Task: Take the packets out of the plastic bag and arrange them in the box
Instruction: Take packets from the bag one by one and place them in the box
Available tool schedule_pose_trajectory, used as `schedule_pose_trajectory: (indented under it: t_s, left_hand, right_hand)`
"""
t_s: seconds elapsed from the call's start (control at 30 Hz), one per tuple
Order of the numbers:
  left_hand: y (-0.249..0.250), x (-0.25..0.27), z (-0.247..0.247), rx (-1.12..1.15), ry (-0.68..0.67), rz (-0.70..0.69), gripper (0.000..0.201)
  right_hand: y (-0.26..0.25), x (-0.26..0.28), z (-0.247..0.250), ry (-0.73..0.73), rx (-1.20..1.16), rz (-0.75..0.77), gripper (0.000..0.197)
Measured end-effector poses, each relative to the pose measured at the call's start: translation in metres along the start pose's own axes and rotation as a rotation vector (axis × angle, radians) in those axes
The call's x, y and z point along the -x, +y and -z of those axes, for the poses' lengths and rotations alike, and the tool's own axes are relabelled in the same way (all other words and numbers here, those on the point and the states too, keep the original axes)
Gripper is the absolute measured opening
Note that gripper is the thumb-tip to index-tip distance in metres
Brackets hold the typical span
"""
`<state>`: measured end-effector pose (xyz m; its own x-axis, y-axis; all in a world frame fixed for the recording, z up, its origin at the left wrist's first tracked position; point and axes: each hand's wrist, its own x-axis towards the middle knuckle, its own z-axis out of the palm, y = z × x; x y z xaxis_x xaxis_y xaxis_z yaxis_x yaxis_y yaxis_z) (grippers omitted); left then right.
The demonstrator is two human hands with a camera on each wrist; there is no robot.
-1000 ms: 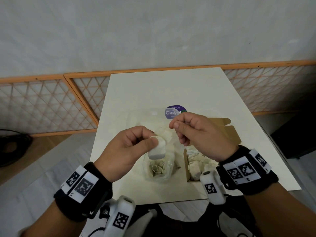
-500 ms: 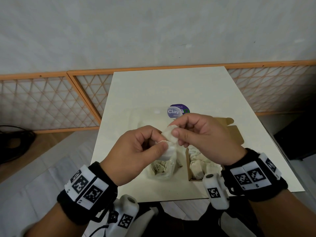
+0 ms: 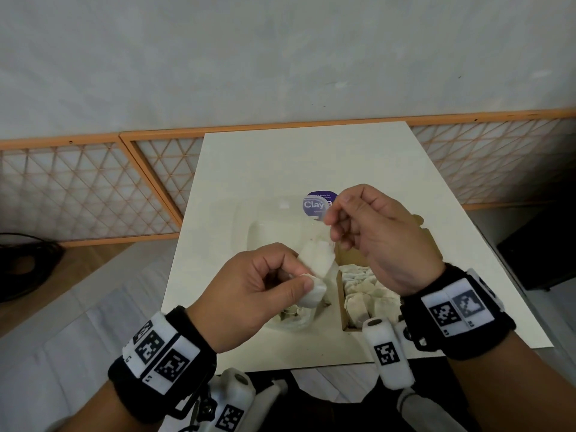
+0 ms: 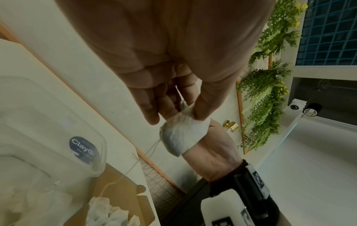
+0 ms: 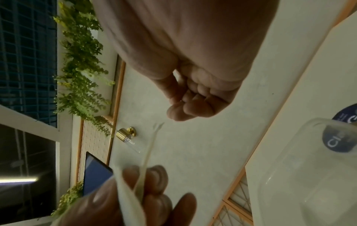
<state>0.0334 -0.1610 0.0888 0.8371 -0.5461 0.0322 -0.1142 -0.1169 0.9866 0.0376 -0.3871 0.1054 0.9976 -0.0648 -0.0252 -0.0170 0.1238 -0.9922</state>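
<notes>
Packet (image 3: 314,275) being pinched between thumb and curled fingers of the left hand (image 3: 252,294), raised above the table (image 3: 280,169), over the near end of the plastic bag (image 3: 293,316). White and soft-looking, jutting out past the left thumb tip toward the right. Left palm turning inward, knuckles pointing up and away, wrist banded in black.

Right hand (image 3: 380,241) hovering higher and slightly farther back, fingers curled, thumb and forefinger nipping something thin and pale (from the right wrist view a thread or a flap; cannot tell which). String (image 4: 135,165) trailing from the packet down toward the box, seen from the left wrist.

Box (image 3: 341,294) sitting on the table just right of the bag, brown cardboard, flaps open, holding several packets (image 3: 364,294) packed side by side. Bag lying crumpled, clear, with more packets showing at its near end (count unclear). Round purple sticker (image 3: 314,204) showing beyond the hands, partly hidden by the right fingers.
</notes>
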Motion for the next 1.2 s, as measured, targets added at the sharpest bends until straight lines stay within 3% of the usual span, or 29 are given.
schedule_pose_trajectory:
  t_s: [0.13, 0.23, 0.33, 0.4, 0.5, 0.67, 0.87, 1.0, 1.2]
  left_hand:
    - [-0.001, 0.001, 0.004, 0.04, 0.01, 0.01, 0.01]
    - [-0.002, 0.002, 0.005, 0.057, 0.013, 0.022, 0.015]
    - [-0.002, 0.001, 0.006, 0.09, 0.007, 0.021, 0.024]
    - [-0.001, 0.001, 0.007, 0.118, 0.012, 0.011, 0.019]
    - [0.0, 0.0, 0.009, 0.168, 0.018, -0.001, 0.007]
    - [0.001, 0.001, 0.011, 0.228, -0.013, -0.007, 0.007]
    - [0.001, 0.004, 0.01, 0.21, -0.033, -0.026, 0.008]
    - [0.002, 0.005, 0.01, 0.194, -0.02, -0.021, 0.005]
    - [0.001, 0.007, 0.013, 0.205, -0.015, -0.002, 0.005]
  right_hand:
    - [0.0, -0.002, 0.009, -0.003, 0.137, 0.008, 0.022]
    - [-0.002, 0.009, 0.007, -0.174, 0.334, 0.076, 0.01]
    - [0.001, 0.017, 0.002, -0.348, 0.428, 0.132, 0.029]
    - [0.005, 0.017, -0.002, -0.374, 0.469, 0.155, 0.029]
    - [0.006, 0.016, -0.005, -0.345, 0.432, 0.16, 0.022]
    - [0.007, 0.015, -0.005, -0.325, 0.362, 0.161, 0.01]
    - [0.005, 0.017, -0.005, -0.383, 0.096, 0.044, 0.015]
    - [0.008, 0.018, -0.003, -0.408, 0.071, 0.007, 0.004]
    - [0.015, 0.018, -0.002, -0.396, 0.021, -0.068, 0.009]
